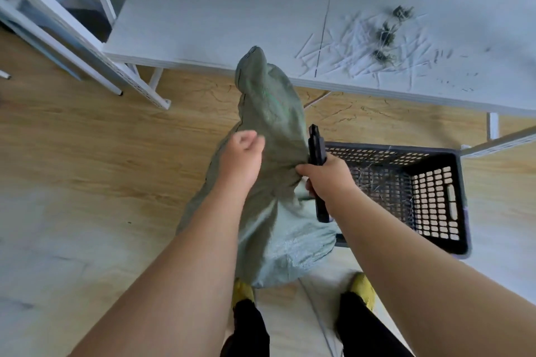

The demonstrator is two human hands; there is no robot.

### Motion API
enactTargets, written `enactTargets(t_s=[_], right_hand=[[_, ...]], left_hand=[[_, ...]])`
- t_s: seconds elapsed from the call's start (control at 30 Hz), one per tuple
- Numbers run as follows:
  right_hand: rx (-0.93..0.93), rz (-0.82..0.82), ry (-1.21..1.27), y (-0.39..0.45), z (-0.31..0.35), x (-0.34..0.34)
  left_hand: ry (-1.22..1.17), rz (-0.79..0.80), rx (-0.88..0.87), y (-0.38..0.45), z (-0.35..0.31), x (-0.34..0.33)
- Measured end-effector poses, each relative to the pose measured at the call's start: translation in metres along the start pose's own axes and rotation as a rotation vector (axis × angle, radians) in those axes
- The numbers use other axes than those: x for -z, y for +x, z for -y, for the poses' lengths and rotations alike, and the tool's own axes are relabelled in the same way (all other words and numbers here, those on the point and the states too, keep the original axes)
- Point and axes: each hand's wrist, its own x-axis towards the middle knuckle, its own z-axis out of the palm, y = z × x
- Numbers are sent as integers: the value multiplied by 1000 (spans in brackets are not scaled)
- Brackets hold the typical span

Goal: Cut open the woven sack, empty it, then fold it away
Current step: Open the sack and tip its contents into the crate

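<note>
A woven sack [269, 130] is hanging between a person's hands above the floor [87, 153], a crate [406, 191] sitting just to its right, a table [220, 14] standing behind, with scattered strips [368, 49] lying on its right part.

Soft daylight, motion blur (edges warped)

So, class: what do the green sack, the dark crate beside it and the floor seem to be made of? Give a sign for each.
Sack: likely woven plastic cloth, dull green; it creases and drapes limply.
Crate: probably moulded plastic, matt dark, with a regular grid of holes.
Floor: wood-look boards, light brown with grain; real wood or laminate cannot be told.
</note>
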Motion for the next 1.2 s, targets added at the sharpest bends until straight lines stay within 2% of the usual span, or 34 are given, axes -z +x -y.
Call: enactTargets(t_s=[0.1,0.2,0.33,0.43,0.5,0.6,0.73,0.83,0.9,0.97,1.03,1.13,1.2], right_hand=[[-9,2,25,-26,2,17],[-6,24,69,-51,4,32],[-70,47,162,-74,5,59],[-106,99,271,-88,6,73],[-104,131,253,-96,7,79],[-100,131,204,-99,6,92],[-124,26,294,-97,7,120],[-155,-86,350,-93,9,148],[-149,-159,339,-90,11,168],[-83,-276,282,-89,15,185],[58,-352,295,-93,27,206],[274,-258,365,-105,60,234],[370,-191,307,-111,79,248]], left_hand=[[119,65,117,-18,-41,-11],[331,22,35,-30,-56,-32],[84,-24,79,-46,-69,-37],[162,-144,-17,-49,-84,-33],[188,-107,-67,-49,-93,-33],[178,-104,-44,-45,-102,-41],[6,-115,-37,-54,-121,-62],[-201,-25,-108,-66,-154,-82],[-234,62,-165,-77,-176,-92],[-220,138,-192,-87,-189,-98],[-180,198,-203,-100,-197,-104],[-132,249,-239,-122,-206,-112],[-110,283,-274,-134,-216,-114]])
